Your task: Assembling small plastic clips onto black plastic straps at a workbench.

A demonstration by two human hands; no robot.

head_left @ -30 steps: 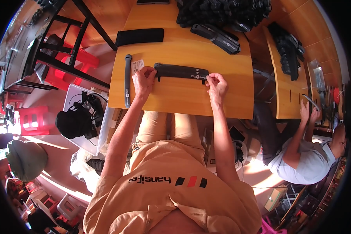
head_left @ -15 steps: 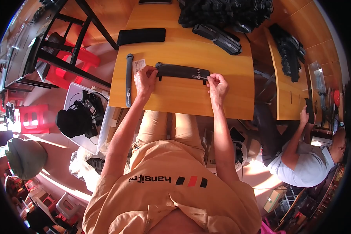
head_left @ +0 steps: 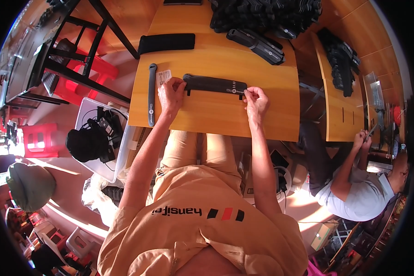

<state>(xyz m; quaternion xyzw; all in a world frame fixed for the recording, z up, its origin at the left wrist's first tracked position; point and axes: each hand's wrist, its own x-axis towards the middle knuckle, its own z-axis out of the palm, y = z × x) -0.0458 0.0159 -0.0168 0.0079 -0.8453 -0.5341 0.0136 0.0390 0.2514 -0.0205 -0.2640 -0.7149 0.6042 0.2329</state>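
A dark grey flat strap-like piece [head_left: 211, 84] with a pale round emblem and small white marks near its right end spans the space between my hands over the wooden table. Two short black tabs stick out along its lower edge. My left hand [head_left: 171, 95] pinches it by its left end, fingers closed. At the right end, my right hand [head_left: 256, 101] grips the corner between thumb and fingertips. Just left of my left hand lies a narrow grey strip [head_left: 152, 94] with a rounded top, beside a small printed label [head_left: 163, 76].
The wooden table [head_left: 271, 110] carries a black flat pad [head_left: 166, 43], a bundle of dark straps [head_left: 257, 45] and a dark heap [head_left: 267, 14]. A clear bin [head_left: 122, 152] with black parts stands left. At the right, a person [head_left: 354, 195] sits by another table [head_left: 340, 110].
My hands and the strap piece stay where they were. At the right, the other person's hands have shifted, and the dark item in them has turned and looks thinner.
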